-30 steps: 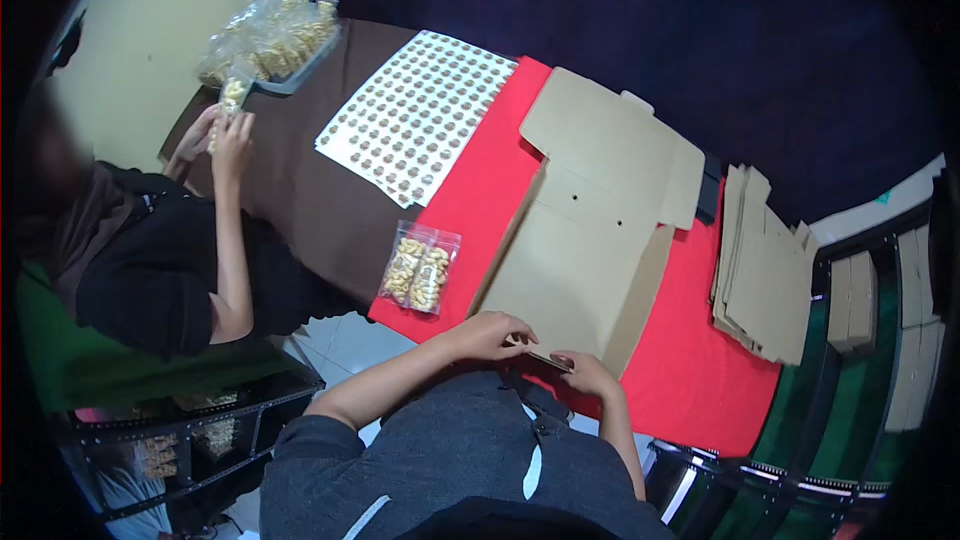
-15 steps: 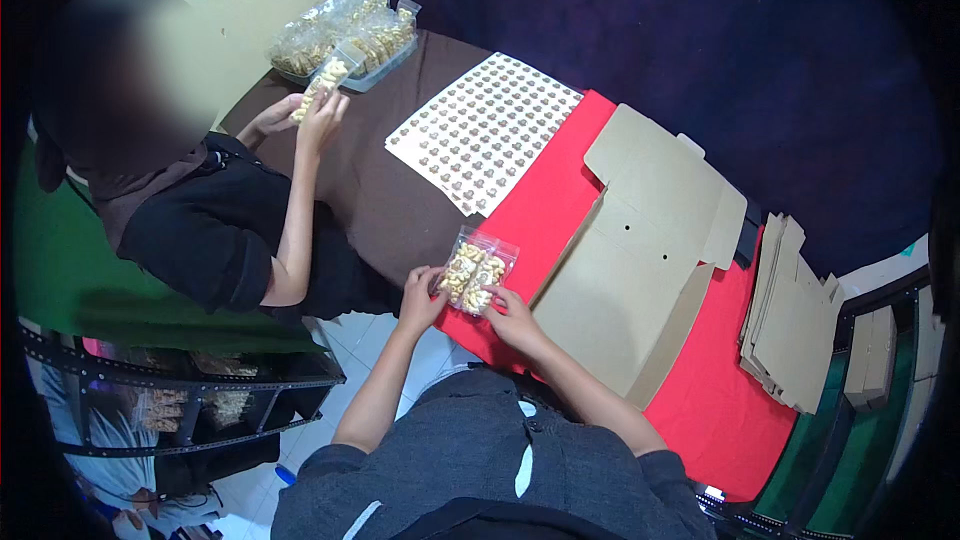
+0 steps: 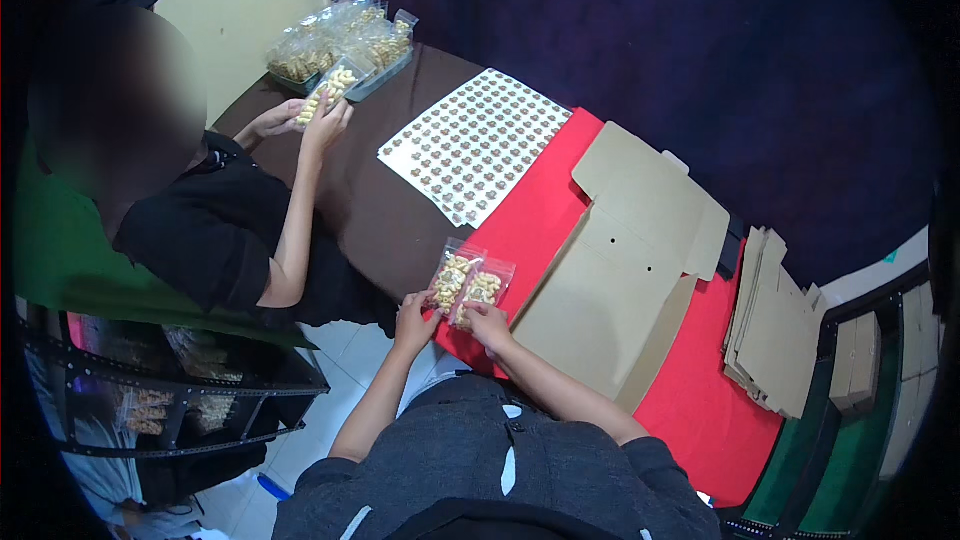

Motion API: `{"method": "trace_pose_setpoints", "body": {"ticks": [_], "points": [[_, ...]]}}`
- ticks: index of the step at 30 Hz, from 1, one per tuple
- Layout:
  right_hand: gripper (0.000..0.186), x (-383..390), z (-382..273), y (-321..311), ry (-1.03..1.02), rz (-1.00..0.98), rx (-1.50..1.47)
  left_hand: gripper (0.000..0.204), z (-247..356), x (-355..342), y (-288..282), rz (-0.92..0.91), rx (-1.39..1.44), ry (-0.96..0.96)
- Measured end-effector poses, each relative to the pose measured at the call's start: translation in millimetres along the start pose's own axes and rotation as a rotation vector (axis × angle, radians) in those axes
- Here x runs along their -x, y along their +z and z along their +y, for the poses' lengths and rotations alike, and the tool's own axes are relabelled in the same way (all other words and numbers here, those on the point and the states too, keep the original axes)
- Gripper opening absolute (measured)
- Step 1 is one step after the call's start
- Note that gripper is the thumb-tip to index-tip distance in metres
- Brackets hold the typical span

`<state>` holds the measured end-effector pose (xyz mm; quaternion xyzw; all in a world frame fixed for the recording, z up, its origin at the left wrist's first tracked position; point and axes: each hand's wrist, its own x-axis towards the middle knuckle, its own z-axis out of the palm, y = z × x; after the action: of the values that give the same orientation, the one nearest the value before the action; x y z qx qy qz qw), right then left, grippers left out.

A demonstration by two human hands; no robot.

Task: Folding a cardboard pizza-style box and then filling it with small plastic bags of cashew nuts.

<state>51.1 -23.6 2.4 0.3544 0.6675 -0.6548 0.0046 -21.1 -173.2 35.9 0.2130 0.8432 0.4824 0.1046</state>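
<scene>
Small pkg. workshop, by the look of it, for snacks. Counter (image 3: 700, 400) w/ red & brown cloth carries sticker sheets (image 3: 480, 145), a tub (image 3: 385, 75) heaped w/ clear snack pkts (image 3: 335, 40), an open cardboard box (image 3: 590, 315) & a stack of flat ctns (image 3: 770, 325). 2 filled bags (image 3: 455, 278) at near edge. Co-worker (image 3: 205, 250) at same counter, also handling a pkt. L rack (image 3: 195, 390) has more pkts, R rack (image 3: 880, 415) more boxes (image 3: 852, 365). Tiled flr (image 3: 345, 355), dk curtain (image 3: 600, 30) behind. Home or business premises: can't tell.
</scene>
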Motion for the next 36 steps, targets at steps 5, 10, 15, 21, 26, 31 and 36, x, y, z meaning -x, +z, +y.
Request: {"method": "trace_pose_setpoints", "body": {"ticks": [5,10,15,21,26,31,36], "points": [[0.024,34,-51,-34,-0.46,0.032,0.201,0.039,25,-2,-1,-0.001,-0.205,-0.113],[0.021,86,-97,-75,-0.377,0.114,-0.019,0.036,26,-4,12,-0.083,-0.311,0.069],[0.023,94,-97,-110,-0.55,0.19,0.121,0.036,51,-9,18,-0.266,-0.402,0.05],[0.028,128,-114,-128,-0.514,0.336,-0.158,0.022,89,-18,15,-0.171,-0.434,0.295],[0.072,144,-124,-144,-0.601,0.348,-0.379,0.021,134,-32,23,-0.386,-0.022,0.384],[0.084,159,-134,-135,-0.645,0.361,-0.492,0.038,204,-21,41,-0.595,0.869,0.154],[0.077,164,-130,-132,-0.645,0.354,-0.303,0.039,216,-22,58,-0.638,0.989,0.152]]}}
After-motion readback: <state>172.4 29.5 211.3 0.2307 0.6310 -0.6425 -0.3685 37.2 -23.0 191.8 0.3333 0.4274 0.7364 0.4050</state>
